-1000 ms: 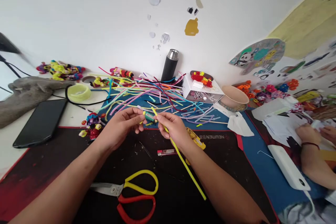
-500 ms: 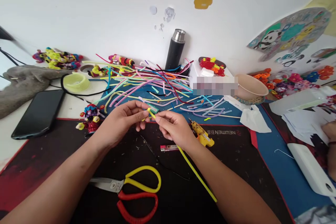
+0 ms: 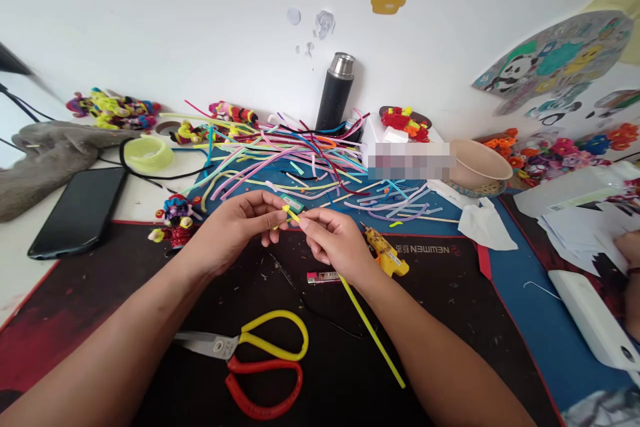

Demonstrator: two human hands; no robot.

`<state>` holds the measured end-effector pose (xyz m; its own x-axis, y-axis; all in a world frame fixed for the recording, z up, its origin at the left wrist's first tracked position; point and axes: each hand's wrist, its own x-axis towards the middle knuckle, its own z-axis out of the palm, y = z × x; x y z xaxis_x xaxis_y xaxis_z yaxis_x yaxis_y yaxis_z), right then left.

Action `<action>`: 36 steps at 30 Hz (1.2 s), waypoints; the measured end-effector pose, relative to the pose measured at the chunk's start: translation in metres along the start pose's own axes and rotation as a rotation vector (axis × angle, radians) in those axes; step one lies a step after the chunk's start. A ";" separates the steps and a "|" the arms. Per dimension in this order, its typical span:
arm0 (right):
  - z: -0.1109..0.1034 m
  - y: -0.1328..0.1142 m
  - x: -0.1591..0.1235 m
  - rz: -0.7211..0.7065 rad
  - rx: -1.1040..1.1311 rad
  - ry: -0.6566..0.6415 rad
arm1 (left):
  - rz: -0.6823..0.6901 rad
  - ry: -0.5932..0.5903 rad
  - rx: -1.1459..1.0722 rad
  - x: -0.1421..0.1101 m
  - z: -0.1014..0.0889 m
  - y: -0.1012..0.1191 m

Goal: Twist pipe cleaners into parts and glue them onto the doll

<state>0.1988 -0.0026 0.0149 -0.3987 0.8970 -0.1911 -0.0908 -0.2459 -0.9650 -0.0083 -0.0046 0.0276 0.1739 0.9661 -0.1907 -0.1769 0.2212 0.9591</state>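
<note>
A yellow pipe cleaner (image 3: 373, 331) runs between my two hands, its long tail hanging out below my right hand toward the right forearm. My left hand (image 3: 257, 219) pinches the short bent end between thumb and forefinger. With thumb and fingers closed, my right hand (image 3: 333, 241) grips the same strip just beside it. Scissors with one yellow and one red handle (image 3: 265, 383) lie open on the dark mat below. Under my right hand is a pink lighter (image 3: 321, 277), and a yellow glue gun (image 3: 386, 253) rests to its right.
Many coloured pipe cleaners (image 3: 280, 167) are heaped behind my hands. A black flask (image 3: 335, 97) stands at the wall. A phone (image 3: 77, 213) and small pipe-cleaner figure (image 3: 175, 223) lie left. Right are a bowl (image 3: 480, 167), crumpled tissue (image 3: 485, 223) and another person's arm (image 3: 631, 280).
Both hands stay close together on the yellow pipe cleaner. Its hanging tail has swung slightly left, and the whole view has shifted a little.
</note>
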 end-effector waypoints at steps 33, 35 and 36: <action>0.005 0.004 -0.012 -0.227 -0.800 -0.020 | 0.252 0.166 0.702 -0.004 -0.005 -0.001; 0.007 0.000 -0.014 -0.239 -0.854 -0.032 | 0.299 0.163 0.831 -0.005 -0.004 -0.001; 0.007 -0.001 -0.015 -0.246 -0.881 -0.036 | 0.322 0.163 0.887 -0.005 -0.004 -0.001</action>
<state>0.1984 -0.0180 0.0204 -0.4895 0.8715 0.0292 0.5463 0.3326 -0.7687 -0.0129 -0.0097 0.0263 0.0961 0.9844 0.1473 0.6175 -0.1750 0.7668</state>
